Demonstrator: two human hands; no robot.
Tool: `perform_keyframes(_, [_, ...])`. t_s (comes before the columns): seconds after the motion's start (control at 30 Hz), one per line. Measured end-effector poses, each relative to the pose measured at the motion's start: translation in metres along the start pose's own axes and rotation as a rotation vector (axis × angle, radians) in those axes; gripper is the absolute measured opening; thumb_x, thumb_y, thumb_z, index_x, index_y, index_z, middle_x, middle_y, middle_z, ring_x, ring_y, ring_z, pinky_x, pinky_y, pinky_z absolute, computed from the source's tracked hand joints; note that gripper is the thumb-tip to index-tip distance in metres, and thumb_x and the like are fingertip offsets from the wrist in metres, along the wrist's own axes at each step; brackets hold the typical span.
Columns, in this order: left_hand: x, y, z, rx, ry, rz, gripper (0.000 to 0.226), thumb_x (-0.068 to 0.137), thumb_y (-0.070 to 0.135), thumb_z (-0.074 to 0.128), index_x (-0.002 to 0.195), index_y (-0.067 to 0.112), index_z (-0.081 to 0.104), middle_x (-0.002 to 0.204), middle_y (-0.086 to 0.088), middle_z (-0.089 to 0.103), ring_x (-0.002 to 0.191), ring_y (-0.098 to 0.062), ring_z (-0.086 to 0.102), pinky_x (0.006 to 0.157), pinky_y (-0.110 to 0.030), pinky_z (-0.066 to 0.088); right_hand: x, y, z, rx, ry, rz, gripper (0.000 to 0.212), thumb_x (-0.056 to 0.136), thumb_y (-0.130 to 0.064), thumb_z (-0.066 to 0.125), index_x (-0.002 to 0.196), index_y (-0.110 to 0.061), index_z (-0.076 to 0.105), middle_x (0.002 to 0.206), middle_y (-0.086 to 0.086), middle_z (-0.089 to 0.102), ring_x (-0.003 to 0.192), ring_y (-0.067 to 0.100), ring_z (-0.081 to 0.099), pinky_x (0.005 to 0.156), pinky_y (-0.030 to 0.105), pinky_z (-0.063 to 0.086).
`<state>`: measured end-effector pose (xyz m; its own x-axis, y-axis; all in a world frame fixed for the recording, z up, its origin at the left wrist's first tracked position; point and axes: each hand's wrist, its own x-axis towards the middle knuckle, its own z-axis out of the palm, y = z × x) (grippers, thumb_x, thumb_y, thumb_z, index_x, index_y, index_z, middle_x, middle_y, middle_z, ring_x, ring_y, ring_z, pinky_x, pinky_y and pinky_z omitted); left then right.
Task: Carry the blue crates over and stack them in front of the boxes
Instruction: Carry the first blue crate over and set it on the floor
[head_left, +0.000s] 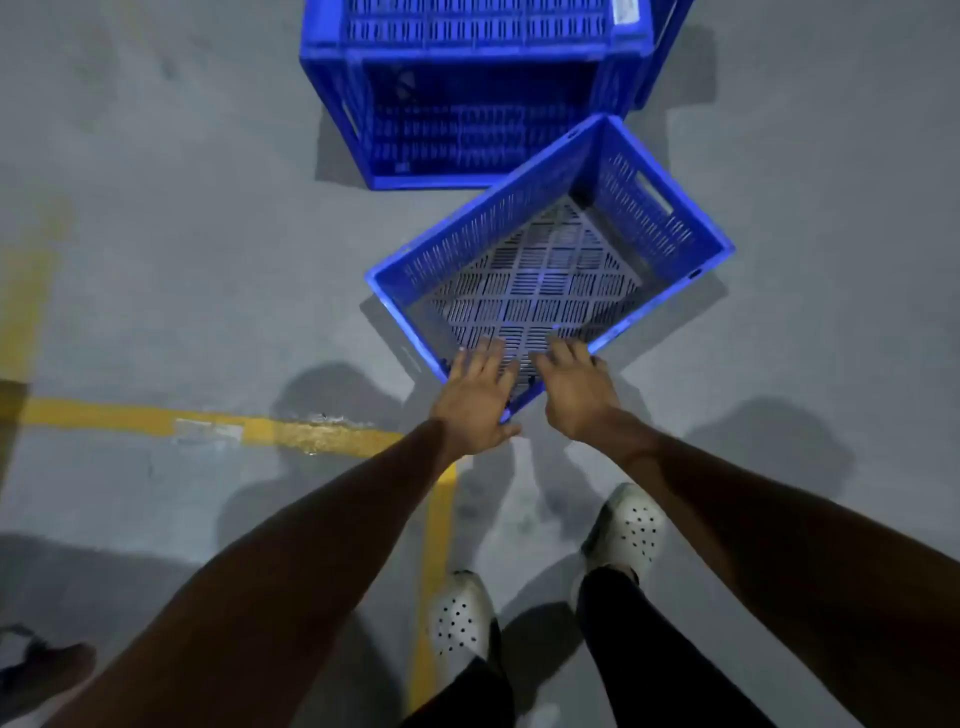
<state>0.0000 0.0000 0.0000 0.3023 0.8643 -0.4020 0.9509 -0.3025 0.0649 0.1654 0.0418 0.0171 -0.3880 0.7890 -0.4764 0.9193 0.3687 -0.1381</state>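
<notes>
Both arms extend forward and down from the lower frame toward center, nearly straight at the elbow. The left hand (475, 397) lies palm-down with fingers spread over the near corner of the blue crate (550, 270); its thumb points toward the lower right, beside the corner rim. The right hand (576, 392) is likewise palm-down, fingers extended and slightly apart, over the adjoining rim just right of that corner. Neither hand is closed around the rim; whether the palms touch it cannot be determined.

The crate sits empty, rotated diamond-wise, at center right of the frame on the grey floor (156, 182). A second blue crate (467, 104) stands at upper center, just beyond it. Yellow floor lines (311, 434) cross the lower left. White perforated clogs (460, 616) appear at the bottom.
</notes>
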Motion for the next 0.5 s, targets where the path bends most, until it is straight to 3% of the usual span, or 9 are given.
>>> perform_keyframes(0.1, [0.017,0.007,0.031,0.014,-0.120,-0.052,0.087,0.079,0.054,0.066,0.145,0.011,0.030,0.153,-0.019,0.026,0.141,-0.038,0.022,0.114,-0.056,0.019,0.018,0.007,0.038,-0.180,-0.107,0.002,0.055,0.085,-0.016,0.058,0.137,-0.025,0.044,0.153,0.007,0.027,0.142,0.032,0.015,0.107,0.063,0.021])
perform_keyframes(0.17, [0.022,0.010,0.040,-0.021,-0.167,-0.083,0.052,0.083,0.035,0.065,0.128,0.014,0.050,0.134,-0.014,0.052,0.123,-0.034,0.047,0.101,-0.046,0.038,0.027,0.011,0.051,-0.214,-0.078,0.032,0.041,0.088,-0.013,0.050,0.127,-0.024,0.053,0.143,0.006,0.042,0.135,0.031,0.026,0.104,0.063,0.026])
perform_keyframes(0.23, [0.018,0.015,0.035,-0.103,-0.196,-0.112,0.028,0.085,0.022,0.058,0.112,0.014,0.060,0.115,-0.011,0.065,0.106,-0.032,0.061,0.087,-0.039,0.047,0.029,0.009,0.048,-0.257,-0.024,0.046,0.034,0.088,-0.013,0.047,0.118,-0.021,0.061,0.126,0.005,0.054,0.124,0.030,0.037,0.100,0.056,0.034])
perform_keyframes(0.33, [0.001,0.018,0.002,-0.165,-0.220,-0.132,0.025,0.086,0.023,0.058,0.107,0.011,0.062,0.110,-0.014,0.067,0.101,-0.036,0.065,0.082,-0.039,0.049,0.018,0.003,0.020,-0.241,-0.032,0.039,0.028,0.091,-0.014,0.048,0.115,-0.019,0.061,0.122,0.006,0.055,0.124,0.030,0.038,0.095,0.053,0.037])
perform_keyframes(0.5, [-0.036,0.020,-0.088,-0.179,-0.158,-0.112,0.032,0.093,0.033,0.051,0.111,0.009,0.060,0.111,-0.019,0.066,0.101,-0.040,0.063,0.079,-0.042,0.050,-0.026,-0.001,-0.064,-0.225,-0.007,-0.009,0.035,0.095,-0.013,0.042,0.127,-0.018,0.053,0.131,0.008,0.048,0.129,0.029,0.034,0.094,0.050,0.039])
